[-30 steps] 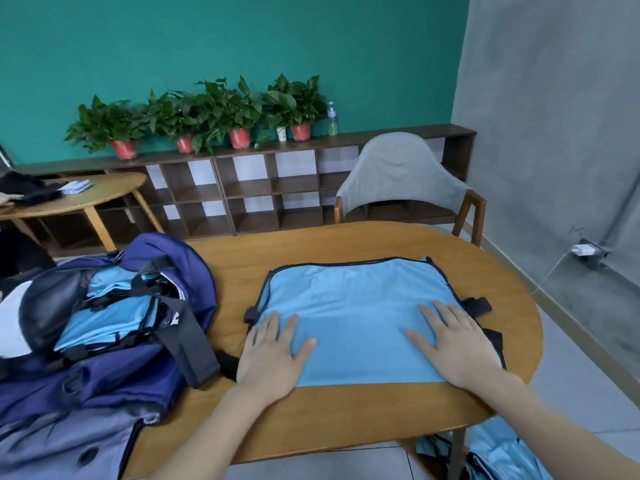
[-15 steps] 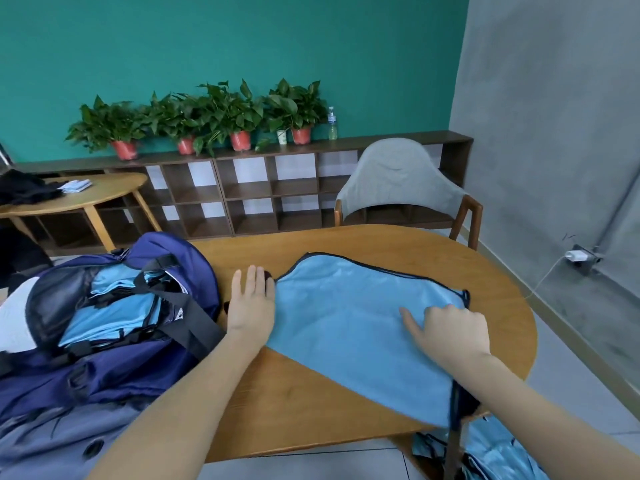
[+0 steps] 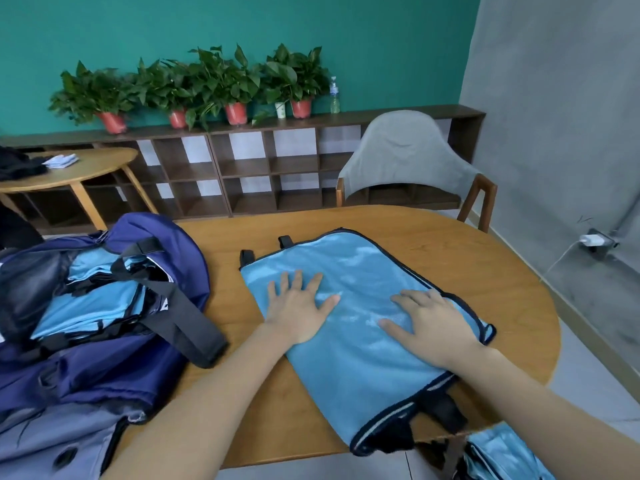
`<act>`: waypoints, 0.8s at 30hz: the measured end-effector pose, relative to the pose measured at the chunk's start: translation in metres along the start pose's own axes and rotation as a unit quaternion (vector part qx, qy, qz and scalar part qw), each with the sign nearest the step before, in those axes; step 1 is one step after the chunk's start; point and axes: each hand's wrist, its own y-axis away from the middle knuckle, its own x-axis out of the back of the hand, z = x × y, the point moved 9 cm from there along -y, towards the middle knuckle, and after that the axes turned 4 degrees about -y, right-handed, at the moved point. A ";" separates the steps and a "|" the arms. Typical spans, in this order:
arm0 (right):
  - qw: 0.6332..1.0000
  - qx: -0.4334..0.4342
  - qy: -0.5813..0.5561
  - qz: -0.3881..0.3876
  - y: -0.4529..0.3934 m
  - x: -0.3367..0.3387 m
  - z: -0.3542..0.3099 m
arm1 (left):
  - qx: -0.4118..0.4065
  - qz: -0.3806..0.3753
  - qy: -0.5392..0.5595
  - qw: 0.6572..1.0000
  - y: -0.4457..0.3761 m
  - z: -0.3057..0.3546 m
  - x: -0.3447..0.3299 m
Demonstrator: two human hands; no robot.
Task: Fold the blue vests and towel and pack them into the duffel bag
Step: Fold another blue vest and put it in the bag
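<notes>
A light blue vest (image 3: 349,268) with dark trim lies folded on the round wooden table (image 3: 467,247), turned diagonally so its near end overhangs the table's front edge. My left hand (image 3: 298,306) lies flat on its left part with fingers spread. My right hand (image 3: 429,320) presses flat on its right part. The navy duffel bag (image 3: 79,372) stands open at the left of the table. Folded blue vests (image 3: 83,299) lie inside it under black straps.
A grey chair (image 3: 405,157) stands behind the table. More blue fabric (image 3: 502,452) hangs below the table's near right edge. A low shelf with potted plants (image 3: 207,84) lines the teal wall. A second wooden table (image 3: 69,171) stands at far left.
The vest was folded over and turned diagonally on the table. My left hand moved from beside the cloth onto it, and my right hand went from gripping the fabric to lying flat.
</notes>
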 end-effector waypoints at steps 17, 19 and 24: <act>0.983 0.028 -0.116 0.139 0.051 0.009 -0.054 | 0.043 0.228 0.453 0.861 0.121 -0.043 0.035; 0.981 0.057 -0.137 0.128 0.062 -0.001 -0.071 | 0.097 0.273 0.557 0.778 0.159 -0.063 0.029; 0.968 0.124 -0.171 0.135 0.071 0.002 -0.100 | 0.041 0.370 0.459 0.807 0.224 -0.048 0.041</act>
